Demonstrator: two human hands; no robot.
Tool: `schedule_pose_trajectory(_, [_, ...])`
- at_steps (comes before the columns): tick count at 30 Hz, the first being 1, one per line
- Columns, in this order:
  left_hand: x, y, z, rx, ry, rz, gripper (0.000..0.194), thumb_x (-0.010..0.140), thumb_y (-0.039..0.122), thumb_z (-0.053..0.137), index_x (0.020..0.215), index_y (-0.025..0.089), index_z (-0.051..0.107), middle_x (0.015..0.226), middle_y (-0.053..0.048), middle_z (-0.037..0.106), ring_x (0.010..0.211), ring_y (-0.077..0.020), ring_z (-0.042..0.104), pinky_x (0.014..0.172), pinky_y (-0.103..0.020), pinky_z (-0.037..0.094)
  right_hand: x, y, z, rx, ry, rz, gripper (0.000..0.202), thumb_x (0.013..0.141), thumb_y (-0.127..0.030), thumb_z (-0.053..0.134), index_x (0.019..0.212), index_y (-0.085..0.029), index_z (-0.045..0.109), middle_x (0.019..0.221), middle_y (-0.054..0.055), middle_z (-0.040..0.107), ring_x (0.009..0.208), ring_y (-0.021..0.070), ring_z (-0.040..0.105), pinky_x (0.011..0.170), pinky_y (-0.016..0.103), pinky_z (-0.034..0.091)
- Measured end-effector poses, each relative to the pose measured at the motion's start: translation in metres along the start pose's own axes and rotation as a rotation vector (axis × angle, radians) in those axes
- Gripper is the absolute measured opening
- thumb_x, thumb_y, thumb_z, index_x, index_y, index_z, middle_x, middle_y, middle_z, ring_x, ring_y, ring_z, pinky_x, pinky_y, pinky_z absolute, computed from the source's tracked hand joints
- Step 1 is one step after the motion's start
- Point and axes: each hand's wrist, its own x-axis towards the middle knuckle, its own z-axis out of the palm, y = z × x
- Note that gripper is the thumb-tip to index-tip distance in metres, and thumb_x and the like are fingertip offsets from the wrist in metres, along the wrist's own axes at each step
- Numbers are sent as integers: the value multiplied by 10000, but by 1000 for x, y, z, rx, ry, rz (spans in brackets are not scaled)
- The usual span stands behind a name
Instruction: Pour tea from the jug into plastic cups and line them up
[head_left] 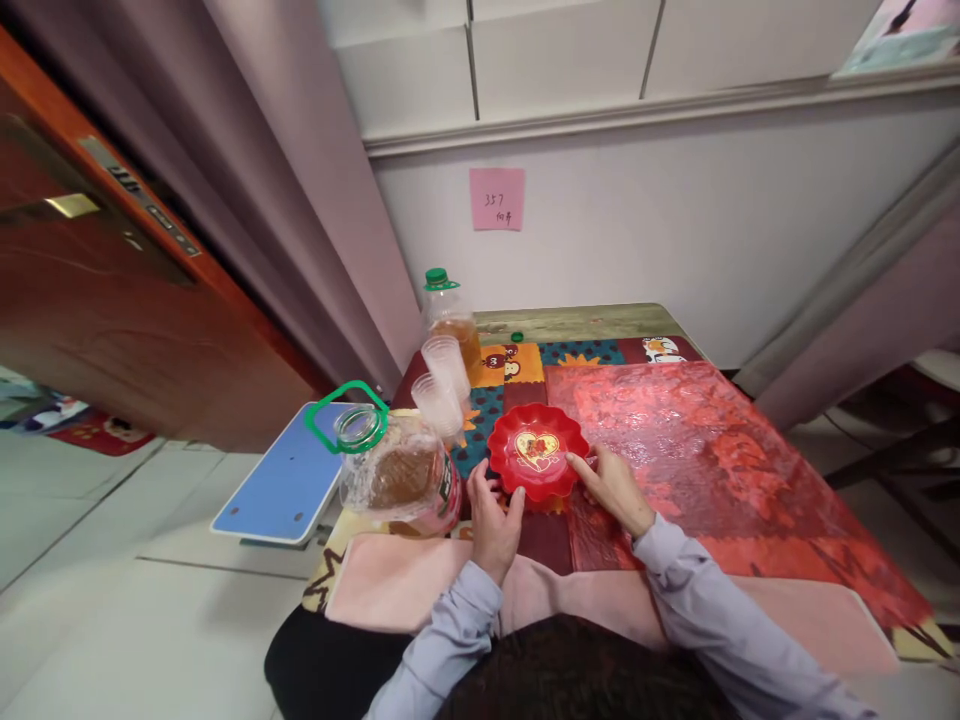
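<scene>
A red dish (544, 472) with a scalloped rim and a gold heart design on its bottom is in front of me. My right hand (619, 488) grips its right side, thumb over the rim and fingers mostly hidden below. At the front left edge, my left hand (496, 525) has its thumb at the rim and its fingers curled against the outside. Left of the dish a clear plastic jug (405, 480) with a green handle and an uncapped mouth holds brown liquid. Two stacks of clear plastic cups, a nearer stack (436, 405) and a farther stack (447, 362), stand behind it.
A capped bottle (456, 330) of amber liquid stands at the back left, and a loose green cap (517, 337) lies nearby. Red patterned cloth (720, 450) covers the right side. A blue board (281, 480) sits beyond the left edge. A pink note (497, 199) is on the wall.
</scene>
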Motion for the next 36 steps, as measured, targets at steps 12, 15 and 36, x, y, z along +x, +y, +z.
schedule_pose_trajectory(12, [8,-11,5,5,14,54,593,838,292,722,1391,208,527,1410,-170,534,1193,-266,636,985,-467,587,-8,10,10,84,-27,-33,450,907,-373,581,1303,-160,565,561,-64,662,479,206,682,531,289,492])
schedule_pose_trajectory(15, [5,-16,4,22,12,54,610,842,295,720,1407,210,507,1420,-177,539,1249,-292,625,1007,-493,579,-8,11,11,78,-28,-41,472,912,-377,570,1323,-146,554,560,-61,660,477,204,677,526,291,495])
schedule_pose_trajectory(36, [-24,-9,-9,172,57,174,564,930,305,688,1444,216,472,1501,-212,488,1127,-254,682,945,-458,609,-15,-3,-10,-225,130,-192,739,917,-607,596,1453,-104,516,689,29,729,649,305,732,627,376,495])
